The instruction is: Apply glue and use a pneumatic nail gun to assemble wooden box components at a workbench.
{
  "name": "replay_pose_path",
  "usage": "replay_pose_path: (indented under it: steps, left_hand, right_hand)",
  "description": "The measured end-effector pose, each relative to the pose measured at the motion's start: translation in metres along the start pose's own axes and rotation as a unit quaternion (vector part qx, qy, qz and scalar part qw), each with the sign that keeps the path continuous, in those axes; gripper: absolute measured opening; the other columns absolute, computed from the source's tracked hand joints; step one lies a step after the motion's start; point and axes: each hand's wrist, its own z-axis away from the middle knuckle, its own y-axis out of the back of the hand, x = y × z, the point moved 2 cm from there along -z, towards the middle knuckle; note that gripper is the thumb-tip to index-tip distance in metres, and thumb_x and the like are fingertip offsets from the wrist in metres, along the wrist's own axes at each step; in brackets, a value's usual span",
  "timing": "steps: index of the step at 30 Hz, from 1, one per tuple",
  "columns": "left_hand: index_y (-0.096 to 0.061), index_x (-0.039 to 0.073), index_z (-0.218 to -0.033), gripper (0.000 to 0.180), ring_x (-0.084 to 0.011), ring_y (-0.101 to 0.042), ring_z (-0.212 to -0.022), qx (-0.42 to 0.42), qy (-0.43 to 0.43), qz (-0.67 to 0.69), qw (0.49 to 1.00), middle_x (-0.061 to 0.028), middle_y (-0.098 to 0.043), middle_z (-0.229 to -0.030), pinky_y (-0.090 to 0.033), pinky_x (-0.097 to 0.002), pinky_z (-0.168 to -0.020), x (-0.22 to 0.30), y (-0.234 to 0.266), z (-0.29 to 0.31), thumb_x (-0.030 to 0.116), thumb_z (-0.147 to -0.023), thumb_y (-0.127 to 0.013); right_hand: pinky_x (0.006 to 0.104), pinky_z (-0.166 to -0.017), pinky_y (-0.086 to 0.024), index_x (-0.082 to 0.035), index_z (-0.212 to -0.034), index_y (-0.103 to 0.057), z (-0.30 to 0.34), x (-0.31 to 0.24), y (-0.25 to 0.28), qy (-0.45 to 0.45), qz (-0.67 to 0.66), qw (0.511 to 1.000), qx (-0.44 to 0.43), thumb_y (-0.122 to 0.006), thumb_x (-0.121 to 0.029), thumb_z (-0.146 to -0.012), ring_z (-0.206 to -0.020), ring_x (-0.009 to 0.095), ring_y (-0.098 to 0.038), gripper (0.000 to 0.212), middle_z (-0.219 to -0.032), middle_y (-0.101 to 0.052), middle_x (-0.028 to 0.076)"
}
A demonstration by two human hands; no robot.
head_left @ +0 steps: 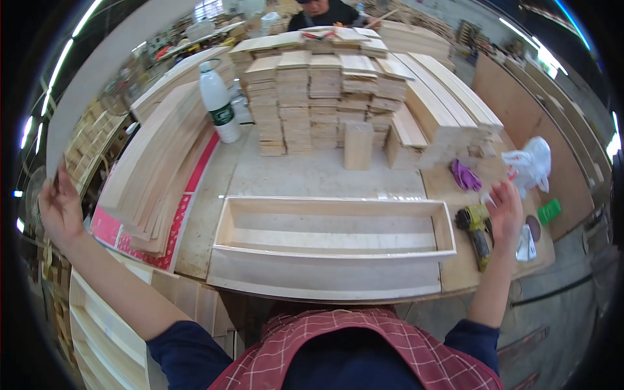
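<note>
My left hand (62, 211) is raised at the far left, its fingers closed at the lower end of a long pale thin board (91, 75). That board slants up past the top edge of the view. My right hand (505, 214) is lifted above the right side of the table, fingers apart and slightly bent, with nothing visible in it. Just beside it lies a yellow-green and black cordless drill (478, 235). Between my arms a long rectangular wooden frame (335, 252) rests on the table near its front edge, and the pale surface shows inside it.
Stacks of short wooden pieces (309, 97) stand at the back, with long boards (442, 91) to their right. More boards (159, 156) and a white bottle (218, 104) are left. A purple glove (465, 175) and plastic bag (530, 162) lie right. Beyond sits another person (325, 14).
</note>
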Motion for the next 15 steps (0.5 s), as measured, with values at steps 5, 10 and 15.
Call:
replay_pose_path:
  steps: [5,10,15]
  left_hand:
    - [-0.033,-0.009,-0.121,0.039,-0.0347,-0.051,-0.105,-0.076,0.185,0.113,0.973,-0.0227,-0.046,-0.120,-0.050,-0.0446,-0.083,-0.107,-0.001,0.071,0.007,-0.086,-0.039]
    - [-0.033,-0.003,-0.124,0.039,-0.0348,-0.052,-0.104,-0.065,0.284,0.144,0.946,-0.0209,-0.043,-0.125,-0.052,-0.0495,-0.076,-0.168,-0.018,0.139,0.010,-0.087,-0.035]
    - [-0.032,0.000,-0.126,0.043,-0.0337,-0.053,-0.102,-0.002,0.327,0.183,0.927,-0.0190,-0.045,-0.122,-0.053,-0.0484,-0.072,-0.186,-0.012,0.169,0.008,-0.085,-0.037]
  right_hand:
    - [0.0481,-0.078,-0.048,-0.002,-0.121,-0.038,0.010,-0.023,-0.059,-0.086,-0.101,0.983,-0.128,-0.033,-0.052,-0.088,-0.102,0.034,-0.053,0.061,-0.110,-0.051,0.022]
    - [0.0465,-0.072,-0.050,-0.002,-0.121,-0.037,0.024,-0.008,-0.048,-0.140,-0.048,0.987,-0.064,-0.039,-0.051,-0.086,-0.096,0.035,-0.055,0.060,-0.114,-0.047,0.022]
    - [0.0333,-0.063,-0.051,-0.001,-0.108,-0.048,0.038,0.026,-0.011,-0.168,0.029,0.985,-0.006,-0.048,-0.029,-0.088,-0.082,0.019,-0.059,0.035,-0.100,-0.055,0.010]
